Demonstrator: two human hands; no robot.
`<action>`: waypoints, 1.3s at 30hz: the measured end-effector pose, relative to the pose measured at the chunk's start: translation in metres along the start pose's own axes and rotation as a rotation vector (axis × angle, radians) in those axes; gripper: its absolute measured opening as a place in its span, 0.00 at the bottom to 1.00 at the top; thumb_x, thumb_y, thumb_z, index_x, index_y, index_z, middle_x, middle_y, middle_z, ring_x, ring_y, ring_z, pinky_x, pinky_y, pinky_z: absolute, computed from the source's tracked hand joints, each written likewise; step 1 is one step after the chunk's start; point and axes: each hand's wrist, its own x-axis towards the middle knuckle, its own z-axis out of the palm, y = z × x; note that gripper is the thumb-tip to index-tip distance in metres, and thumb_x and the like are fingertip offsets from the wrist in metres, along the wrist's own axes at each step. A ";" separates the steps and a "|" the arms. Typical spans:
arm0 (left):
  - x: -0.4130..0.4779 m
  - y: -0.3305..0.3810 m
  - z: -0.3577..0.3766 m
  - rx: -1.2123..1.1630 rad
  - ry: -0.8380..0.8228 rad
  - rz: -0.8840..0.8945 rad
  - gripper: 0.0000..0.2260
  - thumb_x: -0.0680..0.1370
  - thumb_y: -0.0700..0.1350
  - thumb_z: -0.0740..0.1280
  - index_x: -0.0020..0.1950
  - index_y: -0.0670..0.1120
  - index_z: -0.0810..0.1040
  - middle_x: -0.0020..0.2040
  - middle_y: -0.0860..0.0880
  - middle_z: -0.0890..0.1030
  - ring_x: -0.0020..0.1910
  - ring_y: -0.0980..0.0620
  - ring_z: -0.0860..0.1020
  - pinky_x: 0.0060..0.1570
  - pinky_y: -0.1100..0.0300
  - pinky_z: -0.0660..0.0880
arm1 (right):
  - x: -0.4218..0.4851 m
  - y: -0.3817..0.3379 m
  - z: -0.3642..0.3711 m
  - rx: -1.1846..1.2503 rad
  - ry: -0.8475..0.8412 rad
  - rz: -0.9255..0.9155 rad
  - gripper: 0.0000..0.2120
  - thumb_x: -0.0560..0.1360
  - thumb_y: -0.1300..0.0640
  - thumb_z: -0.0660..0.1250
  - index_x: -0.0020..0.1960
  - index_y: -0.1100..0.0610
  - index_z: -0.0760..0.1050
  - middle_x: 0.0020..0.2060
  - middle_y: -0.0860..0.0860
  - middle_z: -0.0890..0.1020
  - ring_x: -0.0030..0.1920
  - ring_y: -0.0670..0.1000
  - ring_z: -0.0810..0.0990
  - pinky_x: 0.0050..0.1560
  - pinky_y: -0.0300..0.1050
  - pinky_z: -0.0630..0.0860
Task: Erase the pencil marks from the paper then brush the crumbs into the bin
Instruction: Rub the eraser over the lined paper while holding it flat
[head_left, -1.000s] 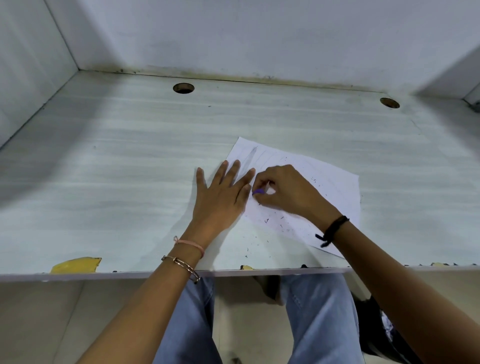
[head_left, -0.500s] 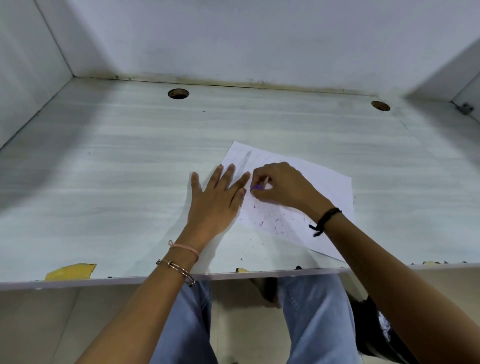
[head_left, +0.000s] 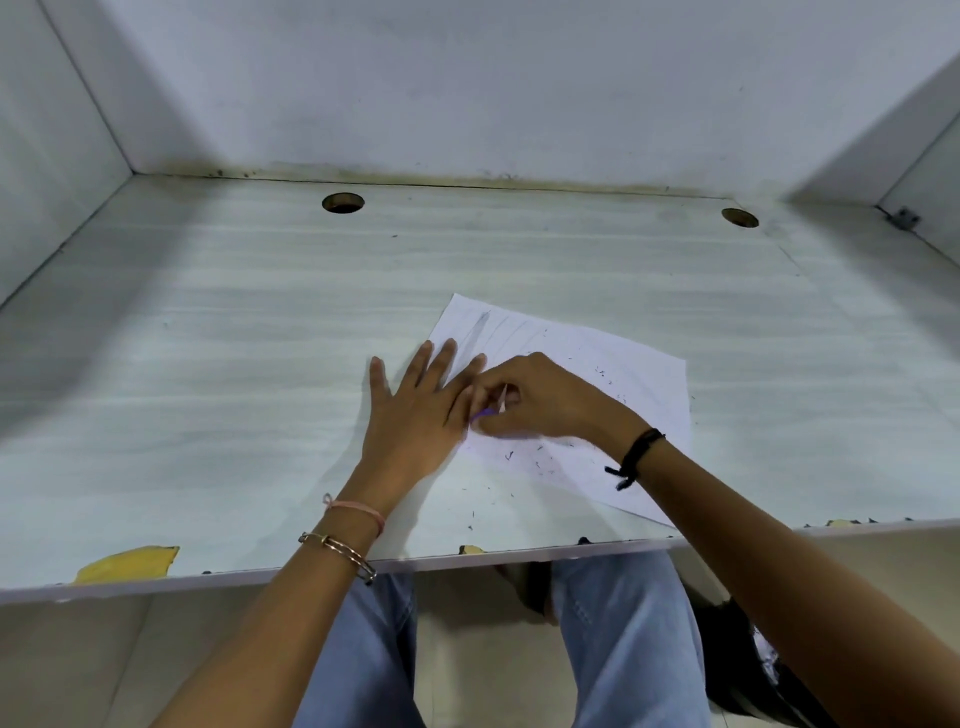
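A white sheet of paper (head_left: 613, 364) lies tilted on the pale desk (head_left: 260, 364), with faint pencil lines near its far left corner. My left hand (head_left: 415, 415) lies flat, fingers spread, pressing down the paper's left edge. My right hand (head_left: 540, 400) is closed on a small purple eraser (head_left: 484, 414), held against the paper just beside my left fingers. Dark eraser crumbs (head_left: 530, 457) are scattered over the paper's near part and on the desk in front of it. No bin is in view.
The desk sits in a white-walled booth, with two round cable holes (head_left: 343, 202) (head_left: 740, 217) near the back. A yellow chipped patch (head_left: 130, 564) marks the front edge at the left. My legs in blue jeans (head_left: 623, 649) are below the desk.
My right hand with the eraser has slid a little toward me along the paper, close against my left fingers. The camera has tipped slightly, so the desk sits lower in view.
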 end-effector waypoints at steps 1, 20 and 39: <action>0.000 0.000 0.001 -0.018 0.010 -0.012 0.32 0.72 0.60 0.27 0.78 0.62 0.42 0.80 0.53 0.45 0.79 0.50 0.43 0.70 0.32 0.42 | 0.004 0.005 -0.003 0.012 0.058 0.020 0.02 0.69 0.59 0.70 0.39 0.53 0.79 0.32 0.41 0.79 0.32 0.36 0.74 0.36 0.32 0.68; -0.001 0.004 -0.009 -0.140 0.070 -0.075 0.21 0.83 0.53 0.45 0.74 0.61 0.63 0.76 0.53 0.62 0.76 0.50 0.57 0.70 0.34 0.47 | -0.006 0.038 -0.002 0.390 0.296 0.178 0.06 0.73 0.64 0.69 0.48 0.56 0.81 0.41 0.50 0.83 0.41 0.49 0.80 0.47 0.33 0.73; 0.029 0.011 0.005 -0.086 0.031 -0.054 0.21 0.84 0.52 0.44 0.78 0.61 0.48 0.80 0.52 0.46 0.79 0.52 0.42 0.73 0.37 0.40 | 0.020 0.023 -0.019 0.017 0.244 0.120 0.06 0.68 0.65 0.69 0.43 0.59 0.83 0.36 0.51 0.83 0.37 0.49 0.80 0.39 0.42 0.76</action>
